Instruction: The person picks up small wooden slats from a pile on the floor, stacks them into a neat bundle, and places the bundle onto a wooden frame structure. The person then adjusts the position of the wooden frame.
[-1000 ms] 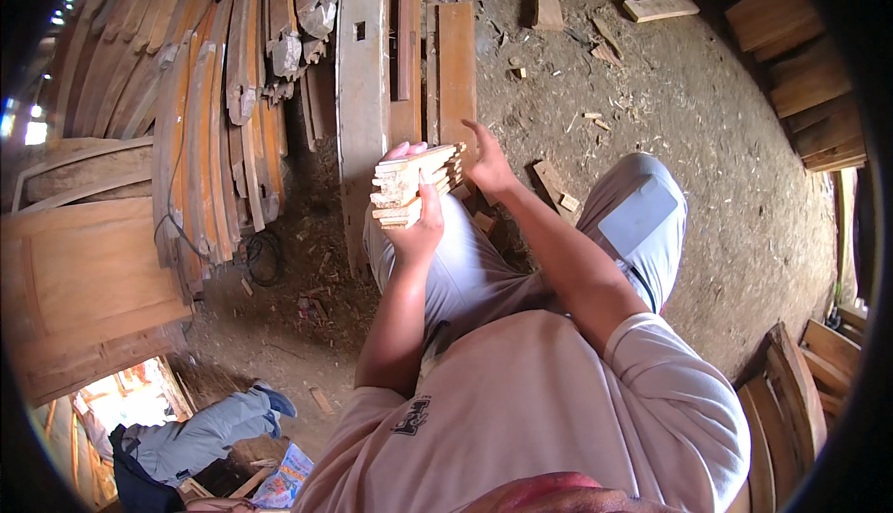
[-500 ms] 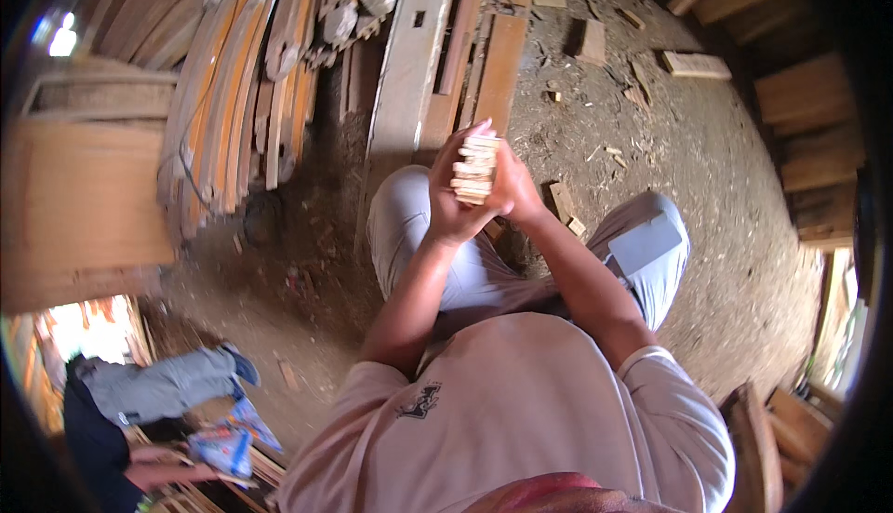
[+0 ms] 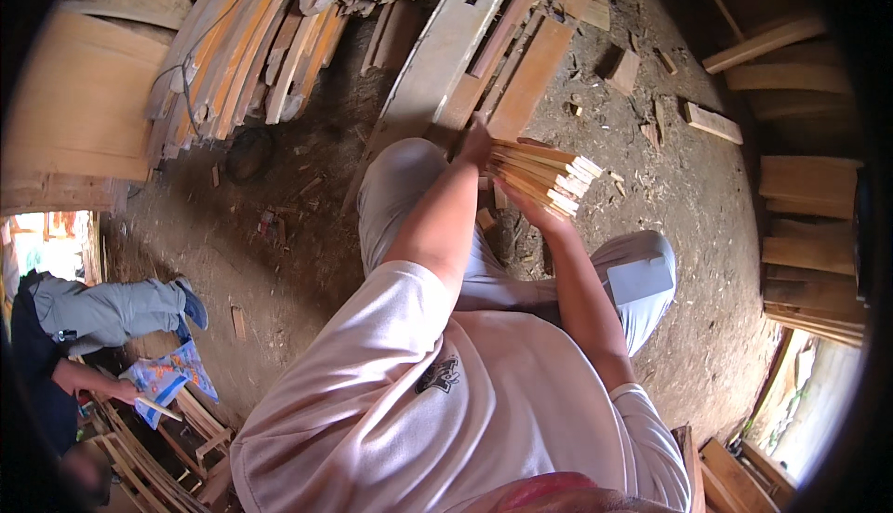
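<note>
Your left forearm slants up and to the right, passing above your left thigh. At its end your left grip is closed, its fingers mostly hidden. Your right forearm rises inside your right knee, leaning left toward the top. Your right grip sits near the left one, slightly lower, its fingers partly covered, so their curl cannot be judged.

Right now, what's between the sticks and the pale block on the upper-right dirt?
In the head view, dirt floor with wood scraps lies between the sticks and that block.
</note>
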